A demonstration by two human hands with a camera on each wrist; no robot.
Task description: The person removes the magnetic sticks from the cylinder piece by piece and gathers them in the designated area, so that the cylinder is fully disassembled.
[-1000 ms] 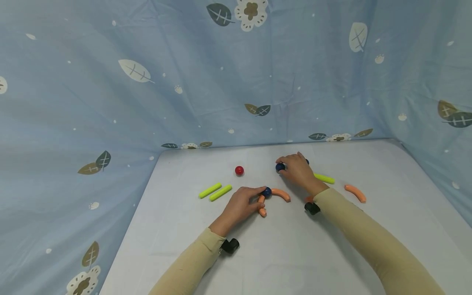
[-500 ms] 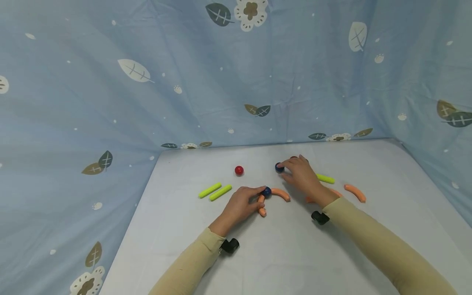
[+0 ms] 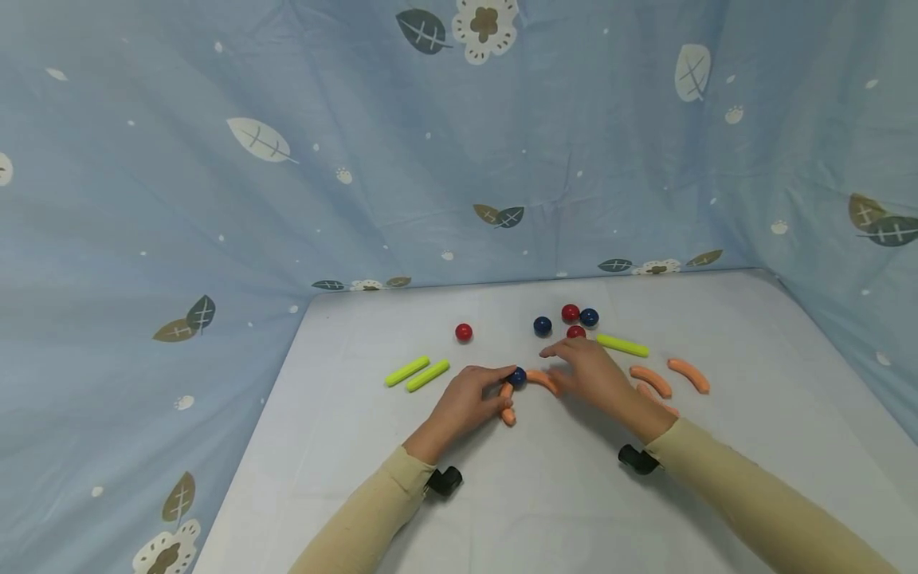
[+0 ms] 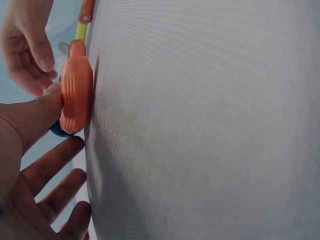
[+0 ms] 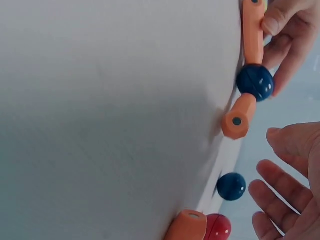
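Note:
My left hand (image 3: 466,401) pinches an orange curved magnetic rod (image 3: 508,415), with its thumb on the rod and its index finger at a dark blue ball (image 3: 517,377). A second orange curved rod (image 3: 541,379) joins that ball on the other side; the right wrist view shows a metal dot in its free end (image 5: 237,121). My right hand (image 3: 594,381) hovers beside this second rod, fingers spread and holding nothing. In the left wrist view the near orange rod (image 4: 76,95) hides most of the ball.
Left of the hands lie two yellow-green sticks (image 3: 428,375) and a red ball (image 3: 464,332). Behind the right hand are a blue ball (image 3: 543,326), more red and blue balls (image 3: 570,312) and a yellow-green stick (image 3: 622,345). Several orange curved rods (image 3: 688,375) lie to the right.
My right hand has left the blue ball at the back and come toward the front, near the joined rods. That ball stays on the table. The left hand keeps its place.

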